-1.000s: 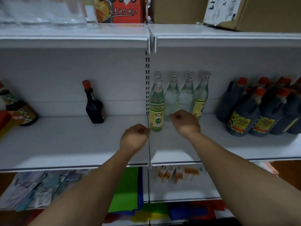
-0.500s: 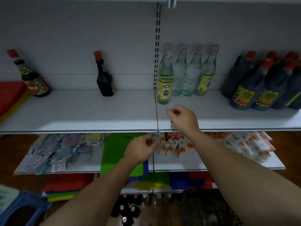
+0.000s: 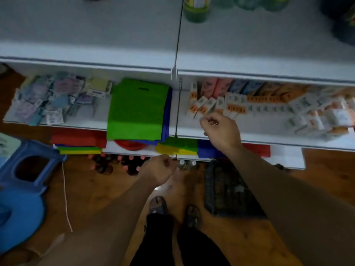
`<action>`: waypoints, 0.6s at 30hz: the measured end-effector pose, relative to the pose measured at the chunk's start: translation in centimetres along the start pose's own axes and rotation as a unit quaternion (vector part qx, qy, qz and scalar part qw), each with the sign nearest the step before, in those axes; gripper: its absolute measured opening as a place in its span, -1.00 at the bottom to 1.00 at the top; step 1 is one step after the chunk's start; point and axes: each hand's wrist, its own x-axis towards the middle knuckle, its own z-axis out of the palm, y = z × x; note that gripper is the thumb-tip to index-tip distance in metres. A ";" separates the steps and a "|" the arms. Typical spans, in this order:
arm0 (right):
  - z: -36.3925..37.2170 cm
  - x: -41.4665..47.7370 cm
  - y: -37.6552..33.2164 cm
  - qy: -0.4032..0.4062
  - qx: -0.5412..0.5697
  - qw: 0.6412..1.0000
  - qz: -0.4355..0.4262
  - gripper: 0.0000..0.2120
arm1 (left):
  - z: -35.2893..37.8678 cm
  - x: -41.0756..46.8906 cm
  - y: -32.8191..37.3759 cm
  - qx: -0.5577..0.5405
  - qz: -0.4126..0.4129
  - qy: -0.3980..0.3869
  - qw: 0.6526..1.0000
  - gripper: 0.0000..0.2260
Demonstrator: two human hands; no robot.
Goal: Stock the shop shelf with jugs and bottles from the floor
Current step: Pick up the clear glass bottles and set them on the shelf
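I look steeply down past the white shelf [image 3: 96,35]. Several dark bottles with red caps [image 3: 117,164] stand on the wooden floor under the lowest shelf, and two clear bottles with pale caps [image 3: 185,164] stand beside them. My left hand [image 3: 158,168] hangs just above and between these groups, fingers loosely curled, holding nothing. My right hand [image 3: 221,131] is higher, in front of the second shelf's edge, also loosely curled and empty. A green bottle's base [image 3: 196,10] and dark jugs [image 3: 343,22] show on the shelf at the top edge.
A dark wire basket [image 3: 228,192] sits on the floor at right. A blue plastic stool [image 3: 26,169] stands at left. Green bags [image 3: 138,110] and small boxes [image 3: 236,104] fill the second shelf. My feet [image 3: 172,210] stand on the floor near the bottles.
The view has tipped from the shelf down to the floor. Both hands have dropped from shelf height, the left one down to the floor bottles.
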 end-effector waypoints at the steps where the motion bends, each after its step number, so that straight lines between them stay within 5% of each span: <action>1: 1.0 0.1 1.6 -0.006 0.002 1.000 0.012 -0.81 | 1.4 0.8 -1.2 0.019 -0.011 -0.004 1.000 -0.66; 5: 5.6 1.2 8.5 -0.036 -0.036 0.997 0.061 -0.83 | 6.8 4.9 -6.0 0.025 -0.047 -0.031 0.998 -0.81; 10: 12.5 1.9 18.0 -0.076 -0.081 0.984 0.140 -0.91 | 13.2 11.1 -11.4 0.018 -0.071 -0.051 0.996 -0.79; 18: 23.5 3.6 30.0 -0.054 -0.089 0.977 0.187 -0.77 | 22.1 22.6 -16.8 0.095 -0.063 -0.046 0.992 -0.73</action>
